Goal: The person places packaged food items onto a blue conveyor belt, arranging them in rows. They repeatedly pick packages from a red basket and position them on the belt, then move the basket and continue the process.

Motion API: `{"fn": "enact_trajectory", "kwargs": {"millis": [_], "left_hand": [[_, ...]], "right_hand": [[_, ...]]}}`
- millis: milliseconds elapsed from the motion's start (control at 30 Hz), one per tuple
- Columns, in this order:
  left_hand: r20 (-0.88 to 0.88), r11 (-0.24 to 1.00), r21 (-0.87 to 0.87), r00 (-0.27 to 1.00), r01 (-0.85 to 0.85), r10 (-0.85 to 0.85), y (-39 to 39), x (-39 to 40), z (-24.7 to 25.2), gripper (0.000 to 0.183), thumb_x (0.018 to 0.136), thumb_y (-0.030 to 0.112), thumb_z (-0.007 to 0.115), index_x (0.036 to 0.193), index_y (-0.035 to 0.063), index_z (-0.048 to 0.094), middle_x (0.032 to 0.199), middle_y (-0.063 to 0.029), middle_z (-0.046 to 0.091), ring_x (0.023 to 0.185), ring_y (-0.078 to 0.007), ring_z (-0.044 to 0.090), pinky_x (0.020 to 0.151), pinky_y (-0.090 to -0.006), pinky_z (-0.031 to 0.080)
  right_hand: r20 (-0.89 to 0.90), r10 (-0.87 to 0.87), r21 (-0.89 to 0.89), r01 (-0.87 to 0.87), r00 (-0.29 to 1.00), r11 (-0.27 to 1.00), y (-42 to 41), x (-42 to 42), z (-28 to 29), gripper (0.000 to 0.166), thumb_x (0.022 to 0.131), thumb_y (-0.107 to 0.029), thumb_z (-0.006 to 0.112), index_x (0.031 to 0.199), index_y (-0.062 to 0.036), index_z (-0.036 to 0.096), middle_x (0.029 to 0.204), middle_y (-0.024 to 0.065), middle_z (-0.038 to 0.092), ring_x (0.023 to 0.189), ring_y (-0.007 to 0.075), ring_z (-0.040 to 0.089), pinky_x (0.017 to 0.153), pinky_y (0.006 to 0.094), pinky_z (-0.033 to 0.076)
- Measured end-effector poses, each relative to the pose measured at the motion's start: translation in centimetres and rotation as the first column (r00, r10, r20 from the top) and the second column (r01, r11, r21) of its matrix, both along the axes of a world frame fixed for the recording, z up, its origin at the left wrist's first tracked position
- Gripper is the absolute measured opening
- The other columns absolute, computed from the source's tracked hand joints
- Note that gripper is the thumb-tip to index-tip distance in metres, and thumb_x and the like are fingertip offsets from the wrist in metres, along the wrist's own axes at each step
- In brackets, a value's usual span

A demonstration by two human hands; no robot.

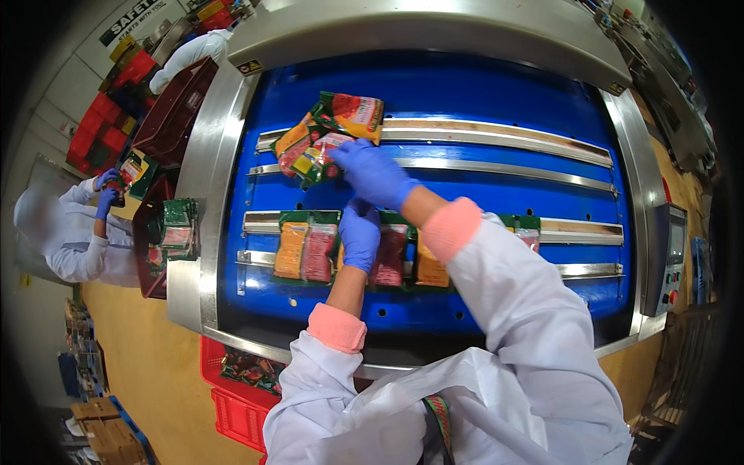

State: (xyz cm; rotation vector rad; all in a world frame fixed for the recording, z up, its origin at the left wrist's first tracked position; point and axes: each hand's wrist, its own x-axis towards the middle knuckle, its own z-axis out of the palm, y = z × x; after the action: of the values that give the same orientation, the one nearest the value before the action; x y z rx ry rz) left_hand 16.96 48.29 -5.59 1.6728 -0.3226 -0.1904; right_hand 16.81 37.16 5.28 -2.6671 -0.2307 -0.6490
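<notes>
Both my hands wear blue gloves. My right hand point(372, 171) reaches over the lower right of a loose heap of printed plastic food pouches point(325, 136) on the blue bed of a packaging machine, its fingertips against a pouch. My left hand point(359, 235) is just below, over the row of pouches; what its fingers do is partly hidden. In that row, flat pouches point(307, 247) lie side by side with their green upper edges on a metal seal bar point(581, 231). My right forearm covers part of the row.
A co-worker point(87, 226) at the left handles pouches beside a dark red crate point(139, 256). A stack of pouches point(180, 228) rests near the machine's left edge. The raised steel lid point(430, 35) spans the back; a control panel point(671, 256) stands right. Below is a red crate point(238, 418).
</notes>
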Motion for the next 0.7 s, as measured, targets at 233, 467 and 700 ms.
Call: {"fn": "enact_trajectory", "kwargs": {"millis": [233, 467, 700], "left_hand": [[-0.062, 0.991, 0.0, 0.99, -0.13, 0.13, 1.9, 3.2, 2.1, 0.067, 0.077, 0.011, 0.073, 0.134, -0.0032, 0.04, 0.114, -0.0153, 0.06, 0.103, -0.0214, 0.057, 0.09, -0.0325, 0.045], [-0.284, 0.701, -0.713, 0.904, 0.024, -0.32, 0.2, 3.2, 6.3, 0.051, 0.082, 0.002, 0.067, 0.129, 0.0042, 0.047, 0.117, -0.01, 0.059, 0.103, -0.0202, 0.06, 0.086, -0.0315, 0.05], [-0.032, 0.754, -0.206, 0.766, 0.624, -0.643, -5.5, 2.8, 3.7, 0.042, 0.076, 0.009, 0.078, 0.114, 0.0016, 0.061, 0.108, -0.0064, 0.065, 0.094, -0.0132, 0.061, 0.084, -0.029, 0.05]], "right_hand": [[-0.137, -0.096, 0.178, 0.119, 0.986, 0.977, 0.9, 6.7, 2.2, 0.02, 0.077, -0.012, 0.064, 0.094, -0.0036, 0.067, 0.091, 0.0201, 0.064, 0.089, 0.0376, 0.062, 0.077, 0.0431, 0.051], [-0.12, -0.067, 0.663, 0.131, 0.99, 0.737, -0.3, -2.3, 6.2, 0.033, 0.077, -0.014, 0.072, 0.107, -0.0041, 0.061, 0.108, 0.0117, 0.063, 0.098, 0.0254, 0.06, 0.086, 0.0359, 0.048], [-0.356, -0.005, 0.821, 0.316, 0.934, 0.475, -12.2, -9.6, 0.1, 0.049, 0.076, -0.009, 0.07, 0.122, -0.0014, 0.057, 0.108, 0.0084, 0.066, 0.095, 0.0194, 0.062, 0.087, 0.0317, 0.049]]}}
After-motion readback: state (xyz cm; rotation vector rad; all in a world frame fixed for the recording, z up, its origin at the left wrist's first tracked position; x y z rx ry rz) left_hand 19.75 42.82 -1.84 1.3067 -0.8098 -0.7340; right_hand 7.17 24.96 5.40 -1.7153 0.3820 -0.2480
